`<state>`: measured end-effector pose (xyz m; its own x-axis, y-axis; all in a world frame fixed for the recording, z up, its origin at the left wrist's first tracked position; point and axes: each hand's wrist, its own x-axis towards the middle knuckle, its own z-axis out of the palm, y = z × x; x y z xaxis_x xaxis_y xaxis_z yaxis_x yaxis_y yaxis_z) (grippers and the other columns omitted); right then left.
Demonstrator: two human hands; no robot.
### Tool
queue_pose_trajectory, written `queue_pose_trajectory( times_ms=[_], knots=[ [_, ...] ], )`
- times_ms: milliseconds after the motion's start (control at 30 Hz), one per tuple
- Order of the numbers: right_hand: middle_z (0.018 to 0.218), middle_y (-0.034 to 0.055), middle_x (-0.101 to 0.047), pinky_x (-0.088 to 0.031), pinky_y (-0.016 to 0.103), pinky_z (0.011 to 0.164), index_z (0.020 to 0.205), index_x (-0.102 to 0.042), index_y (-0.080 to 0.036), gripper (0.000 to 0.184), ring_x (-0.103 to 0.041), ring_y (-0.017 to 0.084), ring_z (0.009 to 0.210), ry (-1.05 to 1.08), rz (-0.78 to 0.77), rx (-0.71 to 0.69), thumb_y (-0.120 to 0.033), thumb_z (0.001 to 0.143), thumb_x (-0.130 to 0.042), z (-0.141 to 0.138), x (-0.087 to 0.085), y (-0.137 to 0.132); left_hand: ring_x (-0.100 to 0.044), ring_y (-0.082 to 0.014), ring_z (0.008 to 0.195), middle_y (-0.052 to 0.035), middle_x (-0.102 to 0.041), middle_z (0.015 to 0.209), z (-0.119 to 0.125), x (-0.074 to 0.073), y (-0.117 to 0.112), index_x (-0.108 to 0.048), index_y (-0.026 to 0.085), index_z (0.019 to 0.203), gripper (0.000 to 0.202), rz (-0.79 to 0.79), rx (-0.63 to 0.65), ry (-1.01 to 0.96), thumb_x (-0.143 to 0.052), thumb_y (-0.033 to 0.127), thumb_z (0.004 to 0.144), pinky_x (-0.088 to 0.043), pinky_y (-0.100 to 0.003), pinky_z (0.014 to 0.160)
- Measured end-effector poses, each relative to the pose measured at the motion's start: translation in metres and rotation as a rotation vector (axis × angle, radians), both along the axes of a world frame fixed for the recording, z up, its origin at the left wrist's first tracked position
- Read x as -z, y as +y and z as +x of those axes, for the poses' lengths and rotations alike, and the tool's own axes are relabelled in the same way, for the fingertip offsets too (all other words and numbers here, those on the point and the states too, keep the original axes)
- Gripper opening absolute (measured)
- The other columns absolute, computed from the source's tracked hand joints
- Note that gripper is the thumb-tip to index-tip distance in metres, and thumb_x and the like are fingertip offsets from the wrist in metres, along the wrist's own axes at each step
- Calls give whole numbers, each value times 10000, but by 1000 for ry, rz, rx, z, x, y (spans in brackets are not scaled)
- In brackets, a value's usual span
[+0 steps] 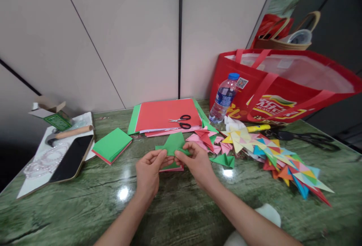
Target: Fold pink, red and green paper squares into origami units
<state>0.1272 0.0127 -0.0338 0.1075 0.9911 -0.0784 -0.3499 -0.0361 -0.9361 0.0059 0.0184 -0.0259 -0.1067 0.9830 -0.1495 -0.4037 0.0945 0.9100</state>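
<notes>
Between my two hands is a partly folded piece of green paper (174, 143), its upper part standing up as a flat shape. My left hand (151, 167) pinches its lower left side between thumb and fingers. At the lower right, my right hand (196, 161) grips the same paper with thumb and fingertips. Beneath the hands, a small stack of pink and green paper (173, 168) lies on the table, mostly covered. Just right of my right hand sits a folded green paper piece (225, 160), with pink and red folded pieces (206, 138) behind it.
Large coloured sheets (166, 113) with scissors (181, 121) on top lie at the back. Left are square green papers (112, 145), a phone (72, 159) and a wooden-handled tool (70, 133). Right are a water bottle (224, 99), a red bag (271, 84) and a multicoloured folded-paper chain (283, 159).
</notes>
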Motion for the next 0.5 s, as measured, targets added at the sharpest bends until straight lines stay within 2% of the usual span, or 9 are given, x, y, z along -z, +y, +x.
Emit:
queue_pose_trajectory(
  times_ms=[100, 233, 367, 500],
  knots=[
    [559, -73, -580, -482, 235, 496, 811, -401, -207, 358, -575, 111, 464, 52, 39, 5, -256, 611, -694, 0, 0, 0, -656, -176, 538, -5, -673, 540, 0, 0, 0, -632, 115, 649, 139, 20, -10, 10, -724, 190, 576, -562, -284, 583],
    [707, -17, -639, -483, 245, 547, 942, -446, -193, 458, -595, 122, 550, 102, 17, 6, -259, 579, -718, 1, -1, 0, -659, -179, 557, -11, -683, 560, 1, -1, -2, -638, 119, 655, 133, 40, -23, 8, -720, 194, 583, -560, -284, 595],
    [693, 5, -631, -457, 216, 545, 823, -561, -150, 346, -578, 111, 576, 149, -49, -65, -291, 557, -730, 3, -3, 0, -659, -185, 554, -13, -681, 548, 2, -3, -4, -639, 123, 648, 126, 38, -34, -5, -718, 194, 581, -557, -284, 586],
    [648, -12, -604, -442, 200, 536, 734, -584, -149, 271, -541, 83, 540, 182, -91, -139, -311, 565, -721, 4, -4, 0, -659, -192, 555, -13, -682, 558, 1, -2, -4, -641, 126, 650, 125, 44, -26, 35, -713, 208, 588, -559, -305, 593]
  ],
)
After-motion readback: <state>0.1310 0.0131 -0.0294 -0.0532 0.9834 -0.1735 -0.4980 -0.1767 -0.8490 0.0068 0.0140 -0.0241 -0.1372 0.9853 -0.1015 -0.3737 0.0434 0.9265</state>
